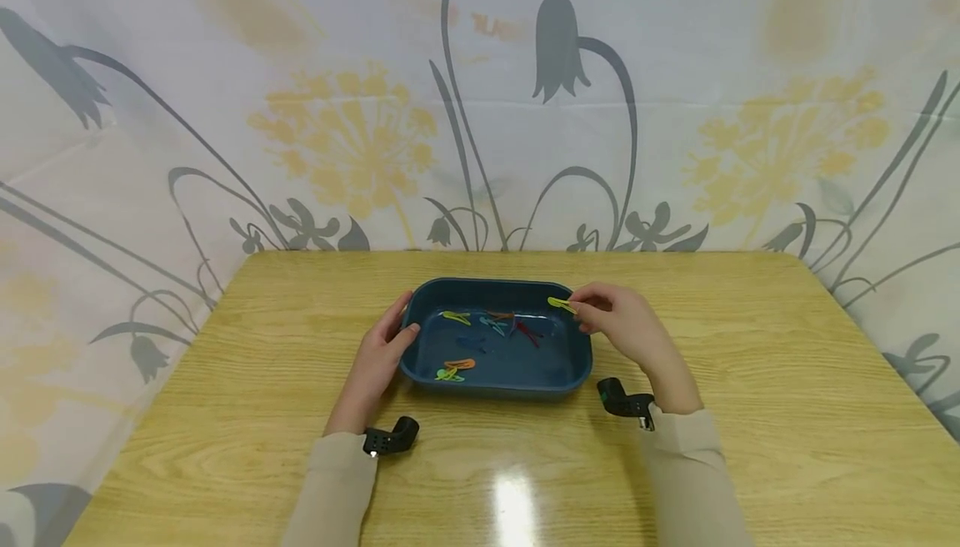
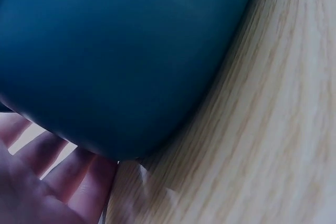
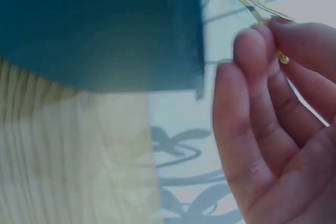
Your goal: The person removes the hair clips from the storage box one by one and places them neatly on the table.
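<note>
A dark blue plastic basin sits on the table, several snap hair clips scattered over its floor. My left hand grips its left rim, thumb over the edge and fingers along the outer wall. Above the right rim, my right hand pinches a yellow snap hair clip between thumb and fingertips. The right wrist view shows that clip sprung open. Inside the basin lie another yellow clip, an orange clip, a green clip, a light blue clip and a red clip.
The basin stands on a wood-grain table. Behind the table hangs a pale cloth printed with grey and yellow flowers. A black wrist camera is on the left wrist, and another black camera is on the right.
</note>
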Tool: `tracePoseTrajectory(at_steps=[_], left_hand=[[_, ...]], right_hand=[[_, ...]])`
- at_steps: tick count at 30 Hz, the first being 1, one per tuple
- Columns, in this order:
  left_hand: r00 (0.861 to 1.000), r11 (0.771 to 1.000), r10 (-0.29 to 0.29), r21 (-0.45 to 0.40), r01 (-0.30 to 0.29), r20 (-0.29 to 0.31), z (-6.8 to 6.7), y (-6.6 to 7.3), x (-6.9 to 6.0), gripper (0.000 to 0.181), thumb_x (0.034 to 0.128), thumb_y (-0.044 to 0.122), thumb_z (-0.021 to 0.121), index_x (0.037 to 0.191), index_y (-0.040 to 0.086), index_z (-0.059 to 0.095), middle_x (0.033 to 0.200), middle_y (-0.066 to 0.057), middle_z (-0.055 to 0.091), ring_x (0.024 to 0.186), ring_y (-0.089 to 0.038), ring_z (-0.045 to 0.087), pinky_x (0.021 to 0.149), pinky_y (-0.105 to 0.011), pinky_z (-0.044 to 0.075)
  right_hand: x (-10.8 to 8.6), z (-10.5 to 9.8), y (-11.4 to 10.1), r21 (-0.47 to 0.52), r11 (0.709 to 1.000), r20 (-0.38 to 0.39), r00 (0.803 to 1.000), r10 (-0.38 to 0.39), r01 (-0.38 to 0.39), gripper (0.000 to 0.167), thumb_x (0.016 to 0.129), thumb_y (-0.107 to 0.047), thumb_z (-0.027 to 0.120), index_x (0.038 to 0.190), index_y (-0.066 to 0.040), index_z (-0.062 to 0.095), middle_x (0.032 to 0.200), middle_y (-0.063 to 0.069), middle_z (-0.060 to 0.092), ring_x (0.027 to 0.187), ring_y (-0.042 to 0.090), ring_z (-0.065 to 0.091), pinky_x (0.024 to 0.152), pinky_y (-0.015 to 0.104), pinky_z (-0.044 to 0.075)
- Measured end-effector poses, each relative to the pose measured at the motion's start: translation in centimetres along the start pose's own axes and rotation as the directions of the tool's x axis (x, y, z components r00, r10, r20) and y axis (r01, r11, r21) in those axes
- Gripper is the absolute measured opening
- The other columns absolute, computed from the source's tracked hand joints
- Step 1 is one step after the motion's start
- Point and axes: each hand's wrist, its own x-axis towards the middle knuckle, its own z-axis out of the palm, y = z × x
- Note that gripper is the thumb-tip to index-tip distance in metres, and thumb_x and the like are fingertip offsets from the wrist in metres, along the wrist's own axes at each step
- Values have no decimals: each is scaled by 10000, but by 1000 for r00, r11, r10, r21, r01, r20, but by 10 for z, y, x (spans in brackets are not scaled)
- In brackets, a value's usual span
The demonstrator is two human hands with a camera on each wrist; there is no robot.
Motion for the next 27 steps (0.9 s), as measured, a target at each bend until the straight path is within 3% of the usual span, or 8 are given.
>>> tracePoseTrajectory(at_steps=[10, 20, 27], left_hand=[[1000, 1000, -10, 5, 10, -15, 1, -4, 1, 470, 906, 282, 511, 1348, 341, 362, 1396, -7, 332, 1279, -172, 286, 1017, -398, 255], [1000, 1000, -27, -8, 27, 1, 5, 19, -11, 494, 919, 198, 492, 1385, 223, 330, 1419, -76, 287, 1303, -215, 238, 1032, -407, 221], [1000, 1000, -22, 1, 22, -6, 5, 24, -13, 499, 920, 204, 488, 1391, 206, 321, 1416, -79, 294, 1296, -218, 254, 1029, -408, 228]], right_hand=[[-2, -10, 21, -33, 999, -98, 995, 22, -25, 253, 902, -260, 524, 1039, -66, 611, 946, 114, 623, 774, 252, 608, 722, 430, 478], [-5, -15, 38, -22, 997, -127, 990, 65, -68, 311, 905, -264, 518, 1070, -12, 595, 928, 156, 608, 779, 258, 607, 700, 371, 492], [-5, -17, 43, 16, 989, -118, 982, 147, -147, 328, 913, -259, 504, 1092, 4, 590, 920, 203, 599, 797, 302, 596, 703, 378, 499]])
